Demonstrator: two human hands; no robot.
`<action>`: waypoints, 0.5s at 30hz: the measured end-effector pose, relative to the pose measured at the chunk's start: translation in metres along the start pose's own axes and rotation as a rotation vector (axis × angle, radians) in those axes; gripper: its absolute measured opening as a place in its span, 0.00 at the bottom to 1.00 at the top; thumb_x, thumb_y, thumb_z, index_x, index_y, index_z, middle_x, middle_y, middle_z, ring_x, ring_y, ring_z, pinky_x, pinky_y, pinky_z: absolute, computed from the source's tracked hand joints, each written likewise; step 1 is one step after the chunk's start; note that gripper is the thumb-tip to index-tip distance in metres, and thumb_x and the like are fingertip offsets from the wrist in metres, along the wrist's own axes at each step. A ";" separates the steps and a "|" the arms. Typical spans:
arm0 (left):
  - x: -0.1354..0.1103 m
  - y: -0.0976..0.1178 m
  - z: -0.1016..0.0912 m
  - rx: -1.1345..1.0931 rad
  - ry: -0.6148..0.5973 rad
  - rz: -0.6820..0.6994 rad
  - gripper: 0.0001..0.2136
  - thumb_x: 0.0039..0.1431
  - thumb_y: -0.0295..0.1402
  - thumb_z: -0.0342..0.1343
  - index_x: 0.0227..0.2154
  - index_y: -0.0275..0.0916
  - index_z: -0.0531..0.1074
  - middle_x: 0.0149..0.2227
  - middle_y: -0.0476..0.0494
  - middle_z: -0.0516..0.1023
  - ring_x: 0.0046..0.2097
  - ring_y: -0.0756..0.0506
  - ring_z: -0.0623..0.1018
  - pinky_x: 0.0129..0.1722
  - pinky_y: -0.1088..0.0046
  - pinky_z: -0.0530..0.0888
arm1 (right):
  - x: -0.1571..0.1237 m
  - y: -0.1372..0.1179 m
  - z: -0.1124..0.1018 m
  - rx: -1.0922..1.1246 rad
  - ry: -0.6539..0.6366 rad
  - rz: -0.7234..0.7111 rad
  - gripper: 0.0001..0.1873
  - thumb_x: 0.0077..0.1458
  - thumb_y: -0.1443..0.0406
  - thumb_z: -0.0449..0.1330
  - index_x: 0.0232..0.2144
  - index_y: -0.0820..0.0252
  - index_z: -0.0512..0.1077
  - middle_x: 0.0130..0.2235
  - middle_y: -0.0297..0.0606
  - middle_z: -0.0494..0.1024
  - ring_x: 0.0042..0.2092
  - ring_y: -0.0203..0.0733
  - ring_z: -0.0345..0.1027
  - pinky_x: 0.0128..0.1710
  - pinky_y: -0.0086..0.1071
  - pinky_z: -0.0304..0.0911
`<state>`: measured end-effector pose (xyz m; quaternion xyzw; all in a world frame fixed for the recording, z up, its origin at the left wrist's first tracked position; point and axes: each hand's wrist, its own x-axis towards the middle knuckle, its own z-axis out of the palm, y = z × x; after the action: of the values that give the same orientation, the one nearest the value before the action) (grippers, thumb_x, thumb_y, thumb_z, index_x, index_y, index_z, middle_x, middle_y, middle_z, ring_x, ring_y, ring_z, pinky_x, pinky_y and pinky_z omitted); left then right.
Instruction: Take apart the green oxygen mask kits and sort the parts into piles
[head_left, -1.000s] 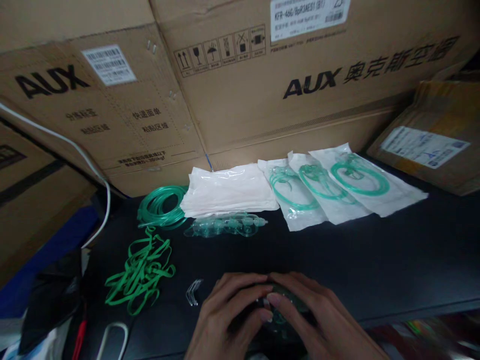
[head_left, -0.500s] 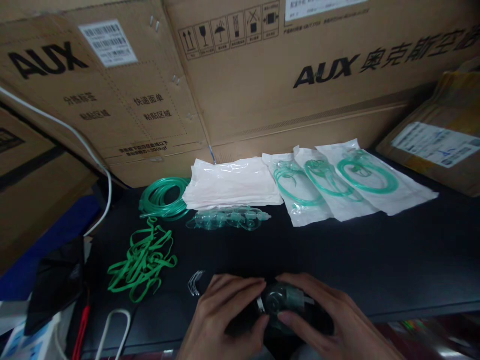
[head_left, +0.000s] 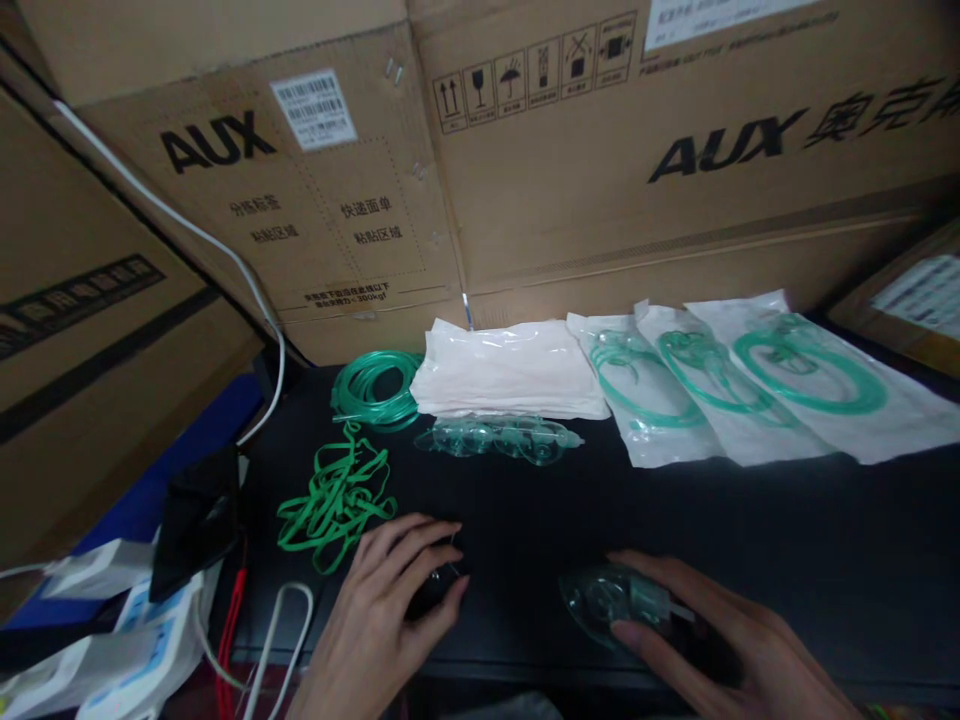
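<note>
My right hand [head_left: 731, 645] lies at the near edge of the black table [head_left: 750, 520], its fingers wrapped round a clear greenish oxygen mask [head_left: 604, 600]. My left hand [head_left: 379, 615] rests to the left of it. Its fingers and thumb curl together over a small dark spot that hides what they pinch. Just beyond the left hand lies a tangle of green elastic straps [head_left: 337, 498]. Further back are a coil of green tubing [head_left: 375, 390] and a row of clear masks [head_left: 499, 438].
A stack of white bags [head_left: 510, 370] and three sealed packs of green tubing [head_left: 712, 385] lie along the back. Large AUX cardboard boxes [head_left: 600, 160] wall off the rear and left. A white cable [head_left: 262, 300] hangs at the left, with clutter below it.
My hands, together on the mask before, have parted. The left has gone left to where small wire clips lay, and the right keeps the mask. The view has shifted left.
</note>
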<state>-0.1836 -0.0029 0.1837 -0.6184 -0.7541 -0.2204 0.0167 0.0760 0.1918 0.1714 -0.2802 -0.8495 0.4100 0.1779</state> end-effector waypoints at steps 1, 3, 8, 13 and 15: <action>-0.001 -0.004 -0.001 0.021 -0.012 0.009 0.11 0.64 0.31 0.64 0.48 0.48 0.76 0.51 0.47 0.84 0.55 0.38 0.79 0.53 0.54 0.77 | 0.000 0.001 0.000 0.001 0.016 -0.005 0.15 0.58 0.60 0.68 0.49 0.47 0.82 0.48 0.32 0.88 0.46 0.43 0.85 0.48 0.23 0.75; -0.005 -0.011 -0.002 0.062 -0.035 0.015 0.18 0.65 0.31 0.63 0.55 0.49 0.73 0.52 0.47 0.84 0.55 0.38 0.80 0.53 0.55 0.78 | -0.001 0.004 -0.002 -0.005 0.068 0.001 0.17 0.58 0.59 0.68 0.50 0.46 0.82 0.49 0.31 0.87 0.47 0.43 0.84 0.49 0.23 0.75; -0.004 -0.014 -0.002 0.105 0.011 0.034 0.25 0.65 0.33 0.62 0.63 0.49 0.67 0.57 0.44 0.81 0.56 0.39 0.81 0.54 0.57 0.80 | 0.010 0.007 -0.014 -0.049 0.180 0.013 0.16 0.58 0.57 0.67 0.50 0.44 0.79 0.47 0.29 0.87 0.45 0.42 0.84 0.45 0.23 0.76; 0.044 0.010 0.017 0.008 0.164 0.038 0.20 0.67 0.29 0.59 0.60 0.50 0.70 0.57 0.45 0.80 0.56 0.40 0.81 0.54 0.59 0.81 | 0.057 -0.002 -0.021 -0.104 0.264 -0.089 0.13 0.62 0.60 0.62 0.49 0.49 0.74 0.44 0.35 0.86 0.44 0.44 0.83 0.44 0.29 0.76; 0.072 0.021 0.025 -0.047 0.171 0.010 0.20 0.69 0.26 0.56 0.60 0.48 0.71 0.59 0.44 0.79 0.58 0.40 0.79 0.58 0.55 0.79 | 0.080 -0.004 -0.019 -0.132 0.292 -0.152 0.11 0.62 0.62 0.60 0.48 0.52 0.73 0.43 0.39 0.86 0.43 0.47 0.83 0.45 0.34 0.76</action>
<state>-0.1750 0.0748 0.1893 -0.6012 -0.7416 -0.2899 0.0674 0.0226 0.2512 0.1917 -0.2828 -0.8585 0.2935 0.3111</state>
